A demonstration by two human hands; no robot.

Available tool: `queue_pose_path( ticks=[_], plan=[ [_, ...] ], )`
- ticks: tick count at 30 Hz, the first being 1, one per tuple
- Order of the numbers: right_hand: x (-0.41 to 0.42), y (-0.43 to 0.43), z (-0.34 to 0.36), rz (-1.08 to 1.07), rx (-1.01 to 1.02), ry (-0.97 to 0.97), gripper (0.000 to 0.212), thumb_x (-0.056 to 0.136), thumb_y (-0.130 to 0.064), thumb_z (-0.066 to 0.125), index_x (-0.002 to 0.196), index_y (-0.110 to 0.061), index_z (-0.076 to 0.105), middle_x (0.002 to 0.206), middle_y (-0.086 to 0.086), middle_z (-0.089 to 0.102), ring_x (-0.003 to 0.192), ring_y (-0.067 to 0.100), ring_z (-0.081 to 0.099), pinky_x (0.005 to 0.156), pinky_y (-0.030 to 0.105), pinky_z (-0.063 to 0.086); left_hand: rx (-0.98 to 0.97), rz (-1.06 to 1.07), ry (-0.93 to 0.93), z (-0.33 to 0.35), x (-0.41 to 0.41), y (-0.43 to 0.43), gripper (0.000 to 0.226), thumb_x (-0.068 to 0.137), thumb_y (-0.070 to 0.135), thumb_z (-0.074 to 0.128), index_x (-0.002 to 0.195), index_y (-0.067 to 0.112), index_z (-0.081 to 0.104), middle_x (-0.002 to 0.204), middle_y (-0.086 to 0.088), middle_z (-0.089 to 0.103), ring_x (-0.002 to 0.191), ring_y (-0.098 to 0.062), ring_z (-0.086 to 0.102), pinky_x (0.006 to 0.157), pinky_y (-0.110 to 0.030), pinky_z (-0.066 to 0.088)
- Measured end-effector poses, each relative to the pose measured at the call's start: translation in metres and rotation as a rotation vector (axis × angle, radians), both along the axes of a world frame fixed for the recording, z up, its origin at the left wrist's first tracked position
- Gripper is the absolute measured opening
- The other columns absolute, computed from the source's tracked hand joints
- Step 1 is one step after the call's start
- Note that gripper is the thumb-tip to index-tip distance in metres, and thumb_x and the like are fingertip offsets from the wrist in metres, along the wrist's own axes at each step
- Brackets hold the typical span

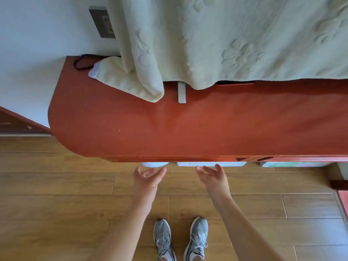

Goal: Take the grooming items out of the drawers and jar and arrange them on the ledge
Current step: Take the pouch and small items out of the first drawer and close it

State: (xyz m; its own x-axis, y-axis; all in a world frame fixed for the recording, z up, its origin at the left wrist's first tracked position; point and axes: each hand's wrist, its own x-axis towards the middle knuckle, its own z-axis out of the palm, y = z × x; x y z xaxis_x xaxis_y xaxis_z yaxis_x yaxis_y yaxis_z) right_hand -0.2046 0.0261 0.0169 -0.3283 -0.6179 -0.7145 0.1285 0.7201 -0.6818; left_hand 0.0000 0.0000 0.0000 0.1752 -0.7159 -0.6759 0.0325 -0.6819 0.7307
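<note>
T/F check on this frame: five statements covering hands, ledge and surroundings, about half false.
1. The left hand and right hand both hold nothing. True.
2. A jar stands on the ledge. False: no jar shows on it.
3. A silver bar lies on the ledge, to the right of the folded towel. True.
4. The person is barefoot. False: they wear grey sneakers.
5. The socket sits to the right of the hanging cloth. False: it is on the wall to the cloth's left.
</note>
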Motion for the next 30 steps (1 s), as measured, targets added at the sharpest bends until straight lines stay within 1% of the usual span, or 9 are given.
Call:
queue_pose_path(
  ticks=[3, 6, 9, 12, 14, 16, 21, 25, 30],
  plan=[
    [0.002, -0.006, -0.014, -0.08, -0.085, -0.058, 0.129, 0.052, -0.056, 0.082, 0.154, -0.016, 0.014, 0.127, -0.007, 0.06, 0.113, 0.011, 0.062, 0.107, 0.045, 0.044, -0.044, 0.044, 0.068, -0.011, -0.002, -0.011, 0.146, 0.042, 0.059, 0.094, 0.157, 0.022, 0.012, 0.131, 0.003, 0.058, 0.111, -0.015, 0.067, 0.105, -0.041, 0.048],
    [0.004, -0.007, -0.027, -0.156, -0.133, -0.132, 0.13, 0.052, -0.054, 0.087, 0.154, -0.024, 0.013, 0.123, -0.009, 0.065, 0.114, 0.012, 0.063, 0.109, 0.045, 0.041, -0.107, 0.109, 0.062, -0.021, -0.007, -0.015, 0.107, 0.072, 0.028, 0.089, 0.154, 0.023, 0.02, 0.138, -0.002, 0.054, 0.103, -0.008, 0.069, 0.094, -0.028, 0.049],
    [0.007, -0.009, -0.032, -0.234, -0.191, -0.194, 0.128, 0.05, -0.054, 0.092, 0.151, -0.026, 0.018, 0.123, -0.004, 0.065, 0.115, 0.015, 0.063, 0.108, 0.044, 0.042, -0.177, 0.159, 0.114, -0.029, -0.008, -0.015, 0.098, 0.074, 0.015, 0.087, 0.151, 0.021, 0.027, 0.138, -0.01, 0.055, 0.102, -0.005, 0.07, 0.091, -0.027, 0.05],
    [0.013, -0.012, -0.031, -0.262, -0.235, -0.197, 0.076, 0.072, -0.03, 0.086, 0.131, -0.023, 0.04, 0.123, 0.004, 0.066, 0.109, 0.012, 0.067, 0.101, 0.037, 0.046, -0.222, 0.199, 0.21, -0.03, -0.009, -0.015, 0.096, 0.068, 0.017, 0.085, 0.147, 0.025, 0.032, 0.134, -0.012, 0.058, 0.109, -0.011, 0.068, 0.095, -0.03, 0.048],
    [0.018, -0.011, -0.03, -0.276, -0.261, -0.195, 0.058, 0.079, -0.021, 0.081, 0.123, -0.027, 0.044, 0.12, 0.002, 0.066, 0.106, 0.009, 0.067, 0.097, 0.032, 0.046, -0.253, 0.211, 0.264, -0.031, -0.011, -0.015, 0.082, 0.069, 0.011, 0.082, 0.139, 0.024, 0.041, 0.122, -0.011, 0.062, 0.104, -0.013, 0.069, 0.095, -0.031, 0.047],
    [0.023, -0.011, -0.029, -0.283, -0.294, -0.187, 0.061, 0.08, -0.018, 0.08, 0.129, -0.022, 0.044, 0.117, 0.003, 0.067, 0.105, 0.01, 0.068, 0.094, 0.03, 0.046, -0.278, 0.226, 0.312, -0.031, -0.012, -0.014, 0.076, 0.069, 0.007, 0.08, 0.136, 0.021, 0.045, 0.111, -0.01, 0.062, 0.097, -0.014, 0.068, 0.093, -0.03, 0.048],
    [0.031, -0.008, -0.027, -0.3, -0.313, -0.133, 0.066, 0.082, -0.016, 0.078, 0.133, -0.023, 0.038, 0.113, 0.0, 0.069, 0.097, 0.004, 0.069, 0.084, 0.021, 0.045, -0.273, 0.281, 0.356, -0.029, -0.013, -0.013, 0.079, 0.067, 0.008, 0.082, 0.136, 0.016, 0.045, 0.109, -0.011, 0.063, 0.093, -0.014, 0.069, 0.092, -0.03, 0.049],
    [0.036, 0.001, -0.029, -0.325, -0.296, -0.126, 0.089, 0.08, -0.022, 0.079, 0.148, -0.026, 0.022, 0.122, 0.0, 0.063, 0.106, 0.005, 0.064, 0.091, 0.025, 0.042, -0.246, 0.322, 0.368, -0.031, -0.011, -0.005, 0.106, 0.058, 0.016, 0.089, 0.148, 0.02, 0.033, 0.131, -0.022, 0.055, 0.103, -0.018, 0.069, 0.102, -0.034, 0.048],
    [0.038, 0.025, -0.033, -0.336, -0.293, -0.15, 0.099, 0.064, -0.038, 0.087, 0.143, -0.014, 0.032, 0.125, 0.014, 0.061, 0.11, 0.017, 0.064, 0.106, 0.039, 0.044, -0.237, 0.345, 0.365, -0.026, -0.01, 0.019, 0.116, 0.056, 0.018, 0.089, 0.152, 0.021, 0.024, 0.118, -0.017, 0.057, 0.097, -0.013, 0.07, 0.096, -0.03, 0.048]
  ],
)
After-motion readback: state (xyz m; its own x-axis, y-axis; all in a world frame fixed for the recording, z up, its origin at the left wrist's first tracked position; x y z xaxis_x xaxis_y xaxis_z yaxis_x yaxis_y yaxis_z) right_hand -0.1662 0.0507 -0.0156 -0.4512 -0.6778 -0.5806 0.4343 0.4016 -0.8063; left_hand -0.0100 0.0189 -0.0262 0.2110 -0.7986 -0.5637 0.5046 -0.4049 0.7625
